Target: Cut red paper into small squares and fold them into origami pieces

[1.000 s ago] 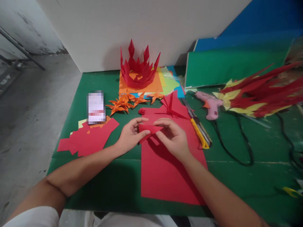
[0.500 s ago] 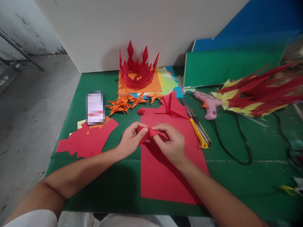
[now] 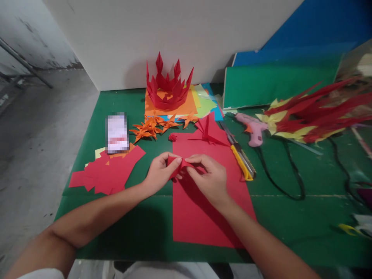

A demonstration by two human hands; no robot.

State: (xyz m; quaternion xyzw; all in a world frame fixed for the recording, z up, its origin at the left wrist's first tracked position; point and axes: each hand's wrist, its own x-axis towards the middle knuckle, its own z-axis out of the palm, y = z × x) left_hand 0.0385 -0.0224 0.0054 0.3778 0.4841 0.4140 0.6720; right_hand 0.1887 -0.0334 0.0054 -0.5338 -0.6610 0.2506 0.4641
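A small folded piece of red paper (image 3: pixel 173 173) is pinched between my two hands. My left hand (image 3: pixel 161 172) grips it from the left, thumb on top. My right hand (image 3: pixel 209 176) pinches its other side between thumb and fingers, which partly cover it. Below them a large red sheet (image 3: pixel 203 221) lies flat. Behind my hands, folded red paper (image 3: pixel 207 130) rests at the sheet's far end, with a small red paper rose (image 3: pixel 172 137) at its far left corner. A yellow utility knife (image 3: pixel 241 162) lies along the sheet's right edge.
Red paper scraps (image 3: pixel 107 174) lie left, beside a blurred-out phone (image 3: pixel 117 133). Orange paper flowers (image 3: pixel 149 127) and a red paper crown (image 3: pixel 167 95) sit at the back. To the right are a pink glue gun (image 3: pixel 252 128) with a black cord and red-yellow paper strips (image 3: pixel 314 112).
Both hands stay almost in place on the red paper, with only slight finger movement. The view has shifted slightly, so things on the right appear a little further left.
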